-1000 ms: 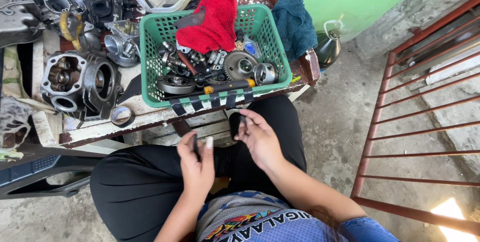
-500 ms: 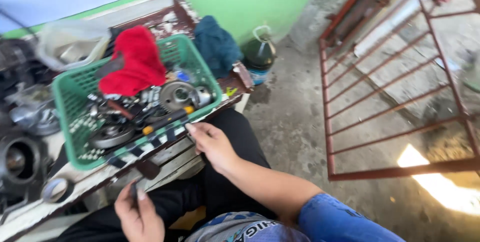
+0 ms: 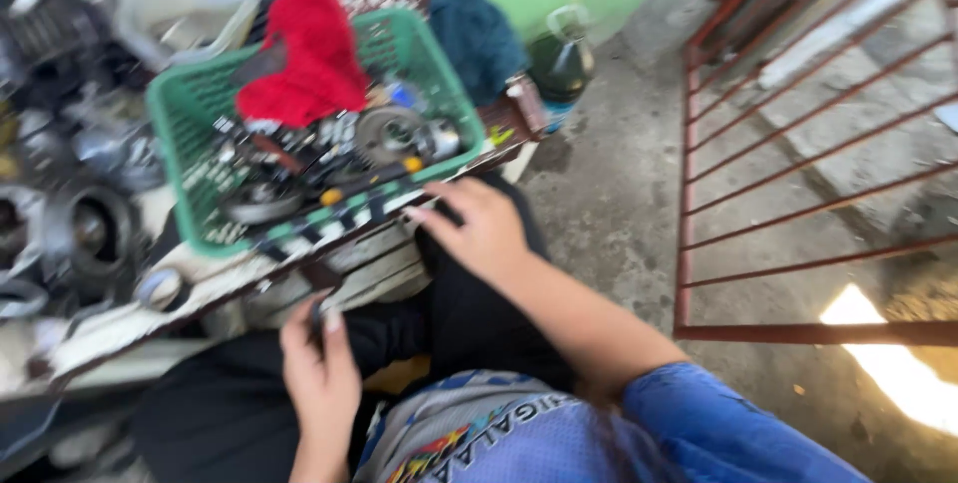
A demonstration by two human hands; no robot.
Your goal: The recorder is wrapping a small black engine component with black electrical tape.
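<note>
I sit with black trousers on, facing a low workbench. My left hand (image 3: 321,363) rests over my lap with its fingers curled round a small dark part; the blur hides what the part is. My right hand (image 3: 479,229) reaches forward to the near edge of a green plastic basket (image 3: 180,109), fingers apart, touching the bench edge by its front rim. The basket holds several metal engine parts, a round gear-like disc (image 3: 391,134), a yellow-handled tool (image 3: 374,179) and a red cloth (image 3: 299,59).
Dark engine casings (image 3: 85,229) crowd the bench to the left. A teal cloth (image 3: 474,29) and a dark glass bottle (image 3: 561,62) sit at the bench's right end. A rusty red metal gate (image 3: 798,144) stands on the concrete floor to the right. A green wall rises behind.
The view has swung to the right and tilted. My hands, close together over my lap before, have parted: the right went up to the basket's edge, the left stayed low.
</note>
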